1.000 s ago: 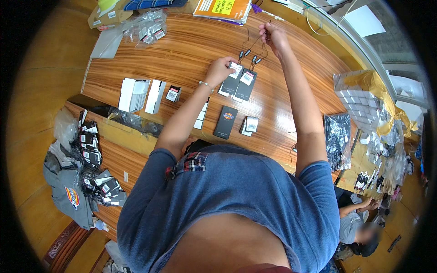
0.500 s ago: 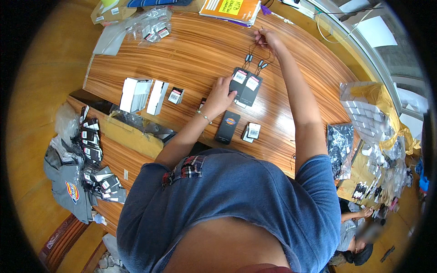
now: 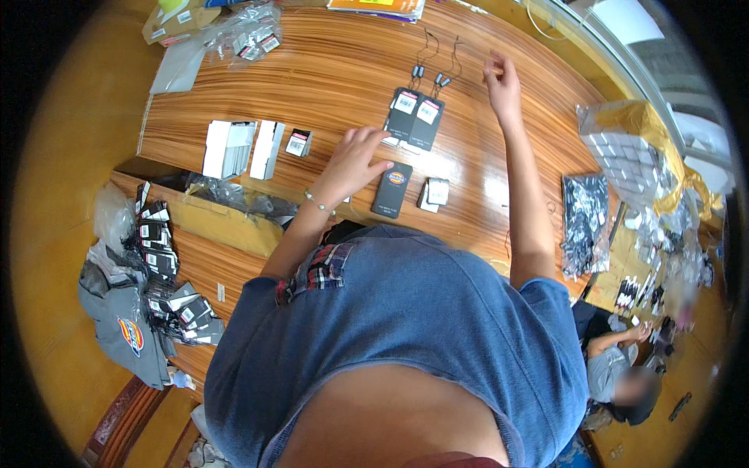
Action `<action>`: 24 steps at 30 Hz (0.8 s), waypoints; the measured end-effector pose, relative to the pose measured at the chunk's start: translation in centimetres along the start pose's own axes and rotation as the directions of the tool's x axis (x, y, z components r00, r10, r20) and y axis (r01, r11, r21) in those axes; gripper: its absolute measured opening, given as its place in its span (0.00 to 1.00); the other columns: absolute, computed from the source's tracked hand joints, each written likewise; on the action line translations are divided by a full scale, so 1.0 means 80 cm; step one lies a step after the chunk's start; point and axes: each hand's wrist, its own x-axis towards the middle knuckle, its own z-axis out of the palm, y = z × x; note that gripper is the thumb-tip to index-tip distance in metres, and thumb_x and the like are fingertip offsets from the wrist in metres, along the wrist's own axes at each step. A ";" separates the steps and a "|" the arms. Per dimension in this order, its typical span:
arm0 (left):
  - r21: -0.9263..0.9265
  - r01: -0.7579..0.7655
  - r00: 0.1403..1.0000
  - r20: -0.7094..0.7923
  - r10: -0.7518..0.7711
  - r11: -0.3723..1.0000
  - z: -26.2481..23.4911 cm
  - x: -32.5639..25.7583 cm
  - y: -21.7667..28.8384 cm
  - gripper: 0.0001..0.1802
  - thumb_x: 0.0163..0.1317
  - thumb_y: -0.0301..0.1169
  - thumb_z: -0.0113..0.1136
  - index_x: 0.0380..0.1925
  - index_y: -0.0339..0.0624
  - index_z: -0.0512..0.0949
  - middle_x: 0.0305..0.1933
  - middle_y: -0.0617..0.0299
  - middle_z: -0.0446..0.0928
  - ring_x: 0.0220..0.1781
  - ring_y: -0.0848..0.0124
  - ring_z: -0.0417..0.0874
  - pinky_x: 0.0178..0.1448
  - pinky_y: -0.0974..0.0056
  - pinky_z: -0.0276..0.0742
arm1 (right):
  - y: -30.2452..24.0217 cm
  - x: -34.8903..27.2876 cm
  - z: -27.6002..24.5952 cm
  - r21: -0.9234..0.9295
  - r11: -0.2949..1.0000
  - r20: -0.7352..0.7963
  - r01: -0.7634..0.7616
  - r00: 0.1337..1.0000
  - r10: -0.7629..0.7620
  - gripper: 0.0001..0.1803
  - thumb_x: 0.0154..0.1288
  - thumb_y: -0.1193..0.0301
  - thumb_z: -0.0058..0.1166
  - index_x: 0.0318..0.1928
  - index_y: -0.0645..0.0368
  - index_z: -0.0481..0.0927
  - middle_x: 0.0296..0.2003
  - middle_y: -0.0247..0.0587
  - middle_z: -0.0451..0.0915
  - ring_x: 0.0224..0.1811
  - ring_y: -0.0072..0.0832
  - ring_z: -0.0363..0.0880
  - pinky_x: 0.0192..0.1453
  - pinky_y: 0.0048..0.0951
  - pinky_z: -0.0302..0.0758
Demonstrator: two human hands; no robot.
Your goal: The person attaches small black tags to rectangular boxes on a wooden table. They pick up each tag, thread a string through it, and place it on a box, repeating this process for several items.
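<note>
Two dark hang tags (image 3: pixel 413 125) with white barcode stickers lie overlapping on the wood-grain table, their black looped strings (image 3: pixel 445 62) stretched away toward the far side. My left hand (image 3: pixel 351 165) is open beside them, its fingertips by their lower left corner. My right hand (image 3: pixel 504 86) hovers to the right of the strings, apart from them, fingers loosely bent and holding nothing. Nearer to me is a dark tag (image 3: pixel 392 191) with a colored oval emblem. A small stack of barcode labels (image 3: pixel 434 193) sits right of it. My left hand may hide something beneath it.
White card stacks (image 3: pixel 228 150) and a small label stack (image 3: pixel 298 143) stand at left. Clear plastic bags (image 3: pixel 250 35) lie far left; bunched tags (image 3: pixel 160 242) and a grey garment (image 3: pixel 117 320) lie lower left. At right are a bagged dark item (image 3: pixel 585 218), a taped box (image 3: pixel 624 148) and another person (image 3: pixel 616 366).
My right hand has let go of the tag strings and moved right. My left hand has slid off the tags toward the left. The head view has shifted slightly.
</note>
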 end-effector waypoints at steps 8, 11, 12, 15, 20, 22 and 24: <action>-0.014 -0.009 0.987 0.159 0.012 1.000 0.009 0.000 0.003 0.26 0.53 0.40 0.60 0.50 0.40 0.70 0.50 0.51 0.71 0.56 0.56 0.67 0.60 0.57 0.63 | -0.063 -0.231 -0.043 0.106 0.920 0.379 -0.378 0.870 0.314 0.12 0.56 0.72 0.55 0.42 0.62 0.76 0.29 0.35 0.75 0.33 0.22 0.73 0.38 0.22 0.70; -0.028 -0.028 0.949 0.312 0.035 0.999 0.009 0.008 0.013 0.31 0.45 0.40 0.67 0.49 0.40 0.70 0.50 0.50 0.71 0.56 0.55 0.69 0.59 0.57 0.64 | -0.078 -0.254 -0.042 -0.107 0.970 0.390 -0.219 0.888 0.243 0.19 0.52 0.69 0.60 0.45 0.62 0.75 0.32 0.39 0.74 0.35 0.28 0.74 0.39 0.25 0.71; -0.022 -0.047 0.954 0.294 0.051 0.999 0.014 0.006 0.014 0.32 0.42 0.39 0.68 0.49 0.39 0.70 0.50 0.50 0.71 0.56 0.55 0.69 0.59 0.57 0.64 | -0.078 -0.259 -0.040 -0.129 0.975 0.392 -0.182 0.894 0.219 0.20 0.50 0.68 0.61 0.45 0.61 0.75 0.33 0.41 0.73 0.35 0.30 0.73 0.40 0.26 0.71; -0.018 -0.082 0.973 0.213 0.084 0.996 0.033 -0.001 0.008 0.35 0.34 0.34 0.73 0.46 0.39 0.71 0.50 0.52 0.71 0.55 0.55 0.69 0.59 0.57 0.65 | -0.076 -0.267 -0.032 -0.199 0.976 0.407 -0.092 0.898 0.167 0.23 0.46 0.68 0.63 0.46 0.58 0.76 0.33 0.42 0.73 0.35 0.35 0.73 0.41 0.30 0.71; -0.009 -0.214 0.976 0.029 0.214 0.977 0.051 -0.009 -0.013 0.30 0.35 0.35 0.72 0.42 0.40 0.75 0.45 0.55 0.72 0.50 0.57 0.70 0.56 0.57 0.66 | -0.082 -0.274 -0.029 -0.188 0.976 0.303 -0.112 0.938 0.166 0.18 0.45 0.72 0.63 0.41 0.58 0.78 0.29 0.40 0.74 0.32 0.31 0.73 0.37 0.28 0.71; 0.036 -0.261 0.963 -0.053 0.263 0.965 0.049 -0.017 -0.011 0.29 0.36 0.34 0.71 0.42 0.39 0.75 0.42 0.56 0.73 0.47 0.58 0.70 0.54 0.57 0.67 | -0.082 -0.275 -0.027 -0.140 0.976 0.285 -0.166 0.937 0.200 0.17 0.45 0.75 0.63 0.39 0.59 0.79 0.26 0.37 0.74 0.29 0.26 0.73 0.33 0.25 0.71; 0.091 -0.320 0.935 -0.131 0.330 0.943 0.045 -0.020 -0.006 0.28 0.38 0.32 0.70 0.43 0.39 0.74 0.40 0.56 0.73 0.43 0.59 0.73 0.50 0.59 0.70 | -0.069 -0.275 -0.026 -0.074 0.959 0.303 -0.273 0.910 0.282 0.15 0.45 0.76 0.63 0.38 0.59 0.79 0.23 0.33 0.74 0.25 0.20 0.72 0.30 0.22 0.69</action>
